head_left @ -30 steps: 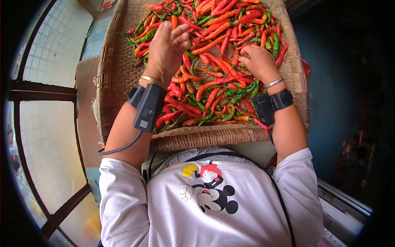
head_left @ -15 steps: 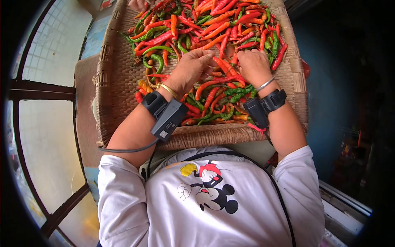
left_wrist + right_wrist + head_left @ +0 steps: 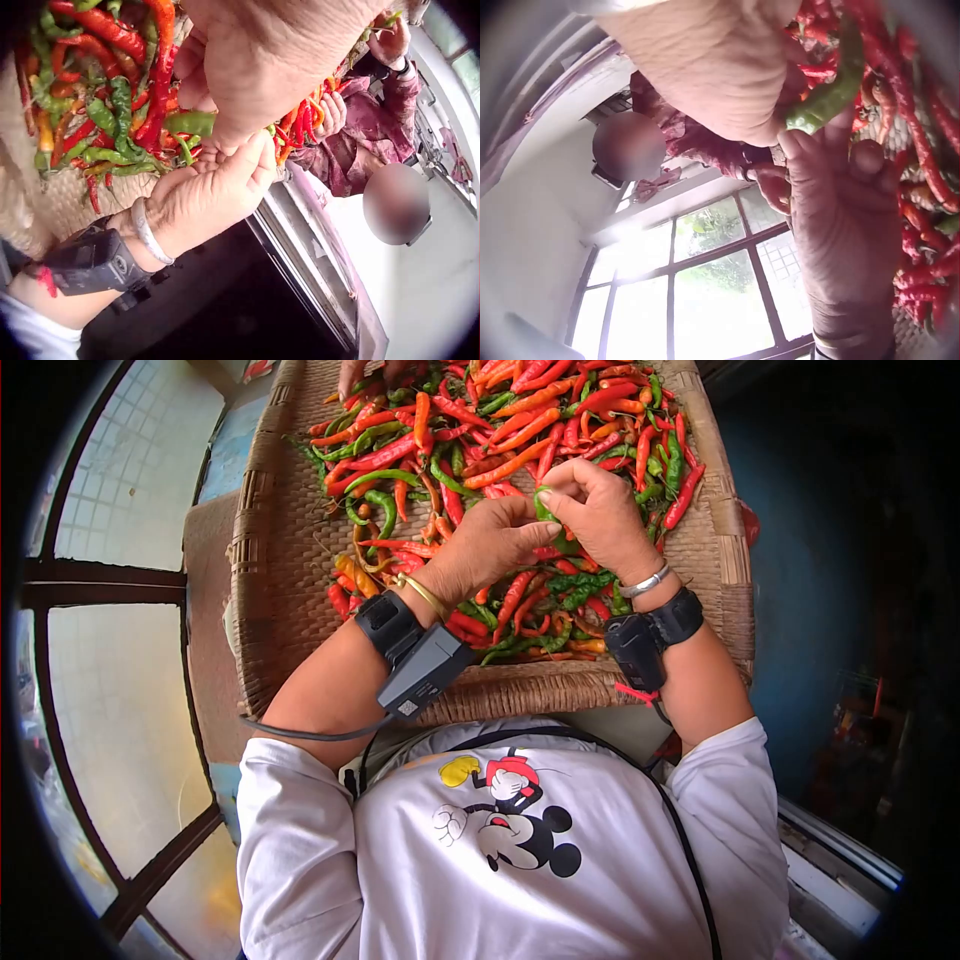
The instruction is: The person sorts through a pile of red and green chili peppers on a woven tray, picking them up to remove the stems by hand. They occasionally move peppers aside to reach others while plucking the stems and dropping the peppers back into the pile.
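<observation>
A green chili pepper (image 3: 545, 507) is held up between my two hands over the middle of the basket. My left hand (image 3: 488, 542) pinches it from the left, the thumb lying along its side in the right wrist view. My right hand (image 3: 603, 518) grips the same chili (image 3: 831, 105) at one end between curled thumb and fingers. Part of the chili is covered by my fingers. Beneath both hands lie red, orange and green chilies (image 3: 510, 435), spread over the woven basket (image 3: 290, 560).
Another person's hand (image 3: 352, 374) reaches in at the basket's far left; their patterned sleeve (image 3: 341, 161) shows in the left wrist view. Closest to my body is the basket's thick rim (image 3: 540, 685). A window (image 3: 120, 680) stands at the left.
My left hand has come down from above the left-hand chilies to the middle, beside my right hand. The right hand has risen from the pile, and a green chili now shows between them.
</observation>
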Available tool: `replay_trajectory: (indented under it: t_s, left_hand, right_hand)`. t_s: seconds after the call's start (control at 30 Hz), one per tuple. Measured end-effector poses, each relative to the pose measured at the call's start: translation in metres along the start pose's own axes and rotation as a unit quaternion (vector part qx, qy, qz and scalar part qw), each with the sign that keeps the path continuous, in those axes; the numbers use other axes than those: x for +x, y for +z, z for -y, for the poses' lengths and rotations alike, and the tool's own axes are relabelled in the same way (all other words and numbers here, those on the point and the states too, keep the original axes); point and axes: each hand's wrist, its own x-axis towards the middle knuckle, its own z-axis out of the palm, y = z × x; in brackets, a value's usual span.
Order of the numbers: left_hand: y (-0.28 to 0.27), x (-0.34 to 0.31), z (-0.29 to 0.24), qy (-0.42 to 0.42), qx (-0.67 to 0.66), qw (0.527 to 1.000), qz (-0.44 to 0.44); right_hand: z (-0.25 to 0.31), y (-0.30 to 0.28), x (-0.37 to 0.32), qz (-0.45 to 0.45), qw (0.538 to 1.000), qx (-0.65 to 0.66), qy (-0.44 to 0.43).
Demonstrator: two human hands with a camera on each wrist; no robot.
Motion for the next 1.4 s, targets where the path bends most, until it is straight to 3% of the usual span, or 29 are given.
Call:
replay_trajectory:
  t_s: [0.17, 0.3, 0.37, 0.43, 0.47, 0.5, 0.53, 0.57, 0.63, 0.7, 0.77, 0.8, 0.87, 0.9, 0.93, 0.97, 1.03, 1.1, 1.17, 1.33, 1.4]
  left_hand:
    - [0.000, 0.002, 0.006, -0.009, 0.027, 1.000, -0.012]
    - [0.003, -0.001, -0.003, -0.016, -0.046, 0.999, -0.013]
    - [-0.002, -0.002, -0.011, -0.022, -0.065, 0.997, -0.021]
    - [-0.017, 0.001, -0.020, -0.009, -0.081, 0.994, -0.067]
    - [-0.025, 0.005, -0.018, 0.051, -0.193, 0.975, -0.094]
    - [-0.031, 0.008, -0.021, 0.084, -0.346, 0.926, -0.126]
    - [-0.036, 0.009, -0.024, 0.077, -0.376, 0.906, -0.178]
    - [-0.041, 0.010, -0.026, 0.071, -0.404, 0.883, -0.230]
    - [-0.046, 0.011, -0.017, 0.065, -0.404, 0.875, -0.257]
    - [-0.046, 0.008, -0.012, 0.011, -0.295, 0.943, -0.155]
    - [-0.027, 0.004, -0.012, -0.045, -0.227, 0.967, -0.104]
    - [-0.019, 0.002, -0.011, -0.062, -0.175, 0.979, -0.081]
    - [-0.011, 0.002, -0.005, -0.079, -0.120, 0.988, -0.057]
    - [-0.009, 0.004, 0.003, -0.047, 0.007, 0.998, -0.036]
    - [-0.008, 0.005, 0.010, -0.013, 0.134, 0.991, -0.015]
    - [-0.008, 0.005, 0.017, -0.013, 0.135, 0.991, -0.014]
    - [-0.008, 0.002, 0.018, 0.076, 0.291, 0.953, -0.014]
    - [-0.007, 0.002, 0.018, 0.074, 0.303, 0.950, 0.008]
    - [-0.004, 0.002, 0.022, 0.154, 0.349, 0.924, 0.011]
    - [0.002, 0.005, 0.024, 0.144, 0.377, 0.915, 0.014]
    - [0.006, 0.005, 0.026, 0.201, 0.468, 0.861, -0.015]
  right_hand:
    - [-0.007, 0.004, 0.000, -0.001, 0.997, 0.079, 0.001]
    - [-0.004, 0.002, 0.001, -0.030, 0.993, 0.116, 0.004]
    - [0.008, -0.007, 0.003, -0.047, 0.984, 0.150, 0.080]
    - [-0.004, -0.012, 0.007, -0.059, 0.986, 0.139, 0.066]
    - [-0.008, -0.014, 0.008, -0.042, 0.997, 0.052, 0.049]
    - [-0.012, -0.016, 0.008, -0.024, 0.999, -0.035, 0.033]
    - [-0.015, -0.016, 0.006, -0.004, 0.991, -0.129, -0.021]
    - [-0.018, -0.015, 0.005, -0.005, 0.991, -0.129, -0.022]
    - [-0.015, -0.011, 0.002, 0.094, 0.974, -0.202, -0.049]
    - [-0.011, -0.009, -0.002, 0.141, 0.964, -0.221, -0.055]
    - [-0.011, -0.007, -0.008, 0.198, 0.915, -0.334, -0.113]
    - [-0.006, -0.007, -0.010, 0.211, 0.909, -0.346, -0.102]
    - [-0.009, -0.006, -0.014, 0.186, 0.898, -0.376, -0.130]
    - [-0.013, -0.005, -0.015, 0.162, 0.886, -0.405, -0.156]
    - [-0.016, -0.005, -0.015, 0.160, 0.886, -0.405, -0.156]
    - [-0.020, -0.005, -0.015, 0.154, 0.883, -0.411, -0.168]
    - [-0.021, -0.008, -0.013, 0.145, 0.879, -0.417, -0.181]
    - [-0.016, -0.012, -0.009, 0.158, 0.925, -0.314, -0.145]
    - [-0.009, -0.015, -0.005, 0.141, 0.935, -0.295, -0.139]
    - [-0.009, -0.014, -0.001, 0.069, 0.954, -0.254, -0.146]
    - [-0.002, -0.016, -0.001, 0.012, 0.961, -0.239, -0.141]
